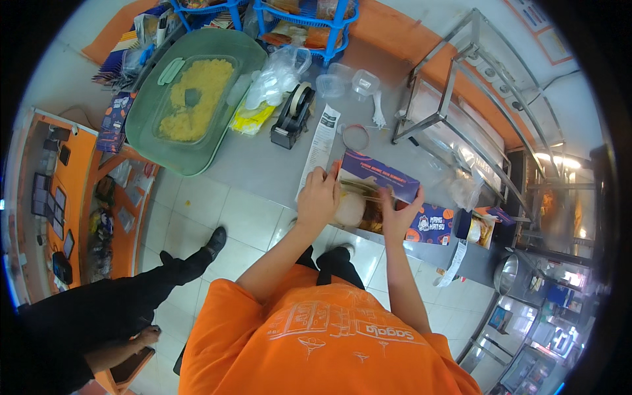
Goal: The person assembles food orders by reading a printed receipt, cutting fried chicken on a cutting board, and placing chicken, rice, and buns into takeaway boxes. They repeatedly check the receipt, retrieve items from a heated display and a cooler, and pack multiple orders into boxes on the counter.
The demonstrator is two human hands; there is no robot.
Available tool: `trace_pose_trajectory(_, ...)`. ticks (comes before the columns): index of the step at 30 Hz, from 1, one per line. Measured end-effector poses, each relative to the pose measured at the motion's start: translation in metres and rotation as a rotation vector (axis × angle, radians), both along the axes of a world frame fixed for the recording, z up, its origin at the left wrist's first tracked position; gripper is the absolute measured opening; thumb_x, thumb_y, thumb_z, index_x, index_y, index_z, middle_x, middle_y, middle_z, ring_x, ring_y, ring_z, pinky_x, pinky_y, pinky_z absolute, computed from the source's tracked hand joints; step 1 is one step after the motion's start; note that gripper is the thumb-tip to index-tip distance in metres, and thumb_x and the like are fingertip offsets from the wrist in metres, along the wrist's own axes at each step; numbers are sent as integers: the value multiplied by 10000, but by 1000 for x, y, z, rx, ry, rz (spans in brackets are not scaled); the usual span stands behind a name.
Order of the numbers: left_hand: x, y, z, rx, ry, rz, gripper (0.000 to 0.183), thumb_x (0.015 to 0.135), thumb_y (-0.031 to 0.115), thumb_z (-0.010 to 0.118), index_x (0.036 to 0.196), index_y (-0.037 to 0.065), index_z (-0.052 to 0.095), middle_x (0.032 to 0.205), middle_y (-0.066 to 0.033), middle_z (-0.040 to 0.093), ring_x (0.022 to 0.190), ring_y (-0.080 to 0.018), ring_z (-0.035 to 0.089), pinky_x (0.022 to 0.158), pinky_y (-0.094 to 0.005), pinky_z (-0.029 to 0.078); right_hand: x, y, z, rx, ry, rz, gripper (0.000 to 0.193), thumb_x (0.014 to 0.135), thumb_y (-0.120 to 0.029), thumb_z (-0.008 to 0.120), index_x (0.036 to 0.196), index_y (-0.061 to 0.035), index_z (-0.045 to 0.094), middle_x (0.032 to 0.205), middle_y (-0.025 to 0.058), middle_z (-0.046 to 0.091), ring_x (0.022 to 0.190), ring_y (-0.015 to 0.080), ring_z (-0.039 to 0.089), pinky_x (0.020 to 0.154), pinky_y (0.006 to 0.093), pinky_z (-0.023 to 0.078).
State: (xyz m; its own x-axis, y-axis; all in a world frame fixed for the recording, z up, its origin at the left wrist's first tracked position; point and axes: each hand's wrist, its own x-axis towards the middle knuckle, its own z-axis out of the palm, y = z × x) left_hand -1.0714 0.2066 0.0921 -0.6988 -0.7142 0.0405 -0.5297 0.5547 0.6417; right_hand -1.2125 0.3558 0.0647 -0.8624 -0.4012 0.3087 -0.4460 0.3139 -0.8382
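Note:
On the grey counter before me stands an open purple-and-orange cardboard food box (390, 174). A mound of white rice (351, 209) and some browned food show inside it. My left hand (318, 197) is closed on the box's left edge. My right hand (400, 212) grips its right side, with the thumb toward the opening. The fingers hide part of the contents. Just left of the box lies a long printed paper slip (322, 141). Beyond the box is a thin round band (356, 137). A purple printed panel (429, 225) lies beside my right hand.
A green tub (139, 125) with a tray of yellow food stands at the far left, near a tape dispenser (289, 122). Another open food box (479, 230) and a metal rack (454, 79) are to the right. A person in dark clothes (99, 309) is at the left.

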Motion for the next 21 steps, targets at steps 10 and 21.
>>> trace_pose_trajectory(10,37,3,-1,2177,1023,507,372,943,113,477,1288,-24,462,1127,-99,599,944,-209,629,858,-363,527,-24,62,75,536,83,302,583,814,71,464,1355,-142,507,957,54,616,567,129,534,519,246,448)
trace_pose_trajectory(21,44,-9,-12,1500,282,227,599,828,205,693,1267,44,319,1108,-121,579,1008,-216,613,820,-353,532,-7,75,49,-540,-1677,84,488,822,-263,655,1276,-145,520,1204,28,553,1149,164,473,1038,422,293)
